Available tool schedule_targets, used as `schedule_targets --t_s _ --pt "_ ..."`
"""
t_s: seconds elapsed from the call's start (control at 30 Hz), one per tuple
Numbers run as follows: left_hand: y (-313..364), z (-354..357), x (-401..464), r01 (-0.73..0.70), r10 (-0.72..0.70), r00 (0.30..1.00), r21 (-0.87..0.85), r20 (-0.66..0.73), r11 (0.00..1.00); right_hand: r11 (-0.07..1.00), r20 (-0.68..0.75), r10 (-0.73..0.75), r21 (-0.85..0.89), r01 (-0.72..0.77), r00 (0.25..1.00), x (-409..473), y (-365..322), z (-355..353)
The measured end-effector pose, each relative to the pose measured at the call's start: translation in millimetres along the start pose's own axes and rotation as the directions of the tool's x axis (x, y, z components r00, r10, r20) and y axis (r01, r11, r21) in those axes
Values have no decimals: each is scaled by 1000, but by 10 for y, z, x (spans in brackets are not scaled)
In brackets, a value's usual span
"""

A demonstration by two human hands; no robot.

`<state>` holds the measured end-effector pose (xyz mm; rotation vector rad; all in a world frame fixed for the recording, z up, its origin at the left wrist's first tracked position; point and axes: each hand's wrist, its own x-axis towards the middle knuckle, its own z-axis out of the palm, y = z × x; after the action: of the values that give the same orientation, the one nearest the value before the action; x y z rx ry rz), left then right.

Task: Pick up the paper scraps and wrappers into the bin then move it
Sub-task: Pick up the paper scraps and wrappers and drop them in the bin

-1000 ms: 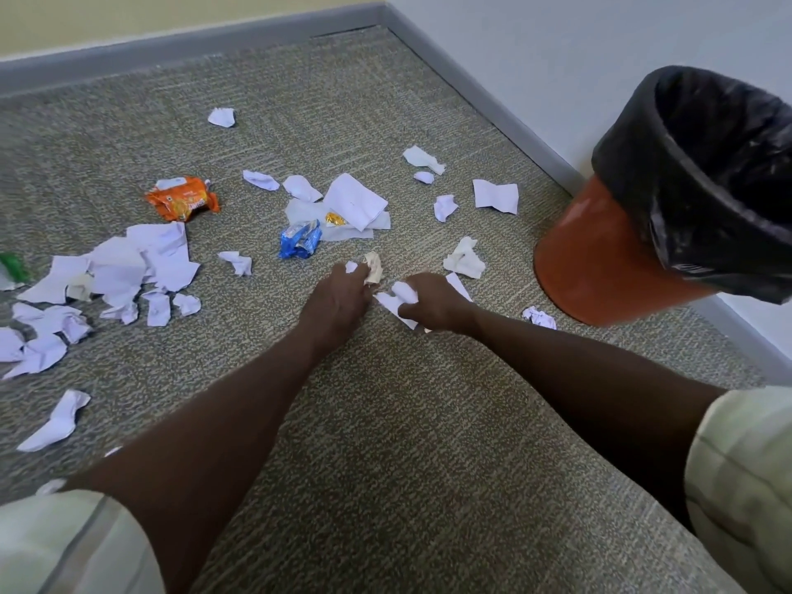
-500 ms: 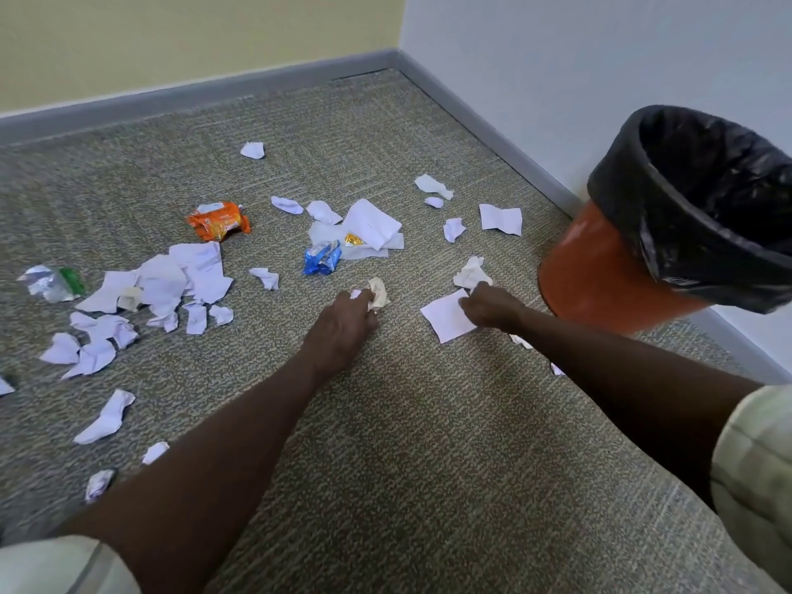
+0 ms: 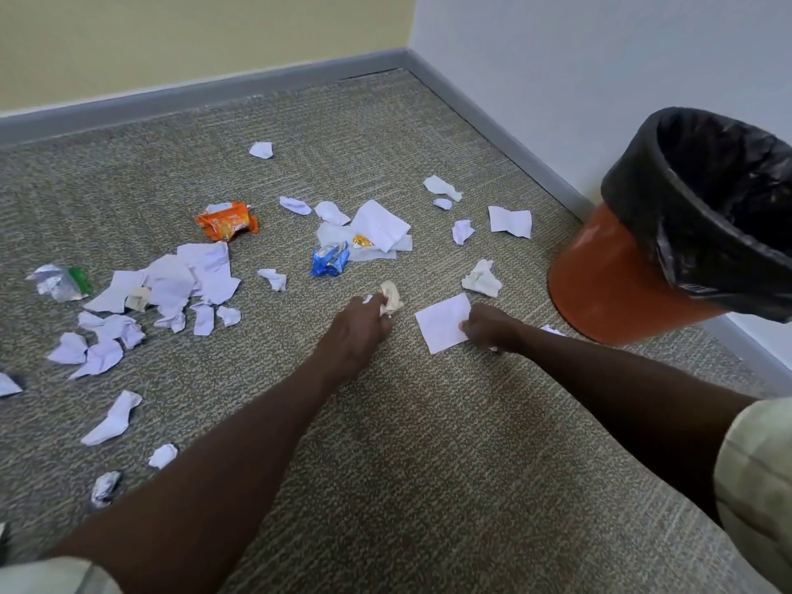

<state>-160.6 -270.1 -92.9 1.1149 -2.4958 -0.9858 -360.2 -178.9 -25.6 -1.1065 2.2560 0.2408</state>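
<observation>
On the carpet (image 3: 385, 443) near the corner, both hands are down among the litter, so gathering is the step in hand; little looks cleared. Left hand (image 3: 358, 330) has its fingers curled round a cream crumpled wad (image 3: 392, 295). Right hand (image 3: 490, 327) pinches the edge of a flat white sheet (image 3: 443, 321) lying on the floor; a small scrap shows just behind its wrist.

Bin (image 3: 643, 267) is on the right by the wall: orange body, black liner folded over the rim. I can't tell what's inside.

Next, my guess: lift both pieces and carry them right, over the rim, then let go. The flat sheet may flutter, so crumpling it first would help. The wad should drop cleanly.

Remaining load is big:
- white scraps in a pile (image 3: 188, 278) at left, plus loose ones further out
- orange wrapper (image 3: 227, 222), blue wrapper (image 3: 330, 260), silver-green wrapper (image 3: 60, 281)
- white crumple (image 3: 482, 278) just beyond the sheet

All light, crumpled or torn, easy to pinch. Moving the bin comes last.
</observation>
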Motion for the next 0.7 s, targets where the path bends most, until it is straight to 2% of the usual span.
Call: schedule_targets --t_s 0.1,0.2,0.4,0.47,0.53,0.6,0.7 --pt "130 -58 80 66 -69 997 -84 -35 994 997 36 -12 79 9 999 -82 -10 -124" --pt "386 -178 144 123 -142 986 -193 -87 973 989 2 8 149 -9 1000 -205 -26 -345" --pt "969 -476 185 76 -148 976 -388 -159 918 911 -72 10 413 21 997 -539 -29 -824" --pt "1243 -589 249 79 -171 976 -518 -133 852 877 -104 -5 478 54 995 -648 -8 -1042" --pt "1600 -723 307 75 -179 981 -715 -71 695 814 -122 -41 572 104 992 -763 51 -1297" --pt "1973 -863 375 73 -168 985 -824 -27 562 693 -146 -29 710 125 989 -879 172 -1567" --pt "2527 -1047 451 60 -119 993 -851 -3 521 605 -224 45 782 151 974 -1067 439 -1896"
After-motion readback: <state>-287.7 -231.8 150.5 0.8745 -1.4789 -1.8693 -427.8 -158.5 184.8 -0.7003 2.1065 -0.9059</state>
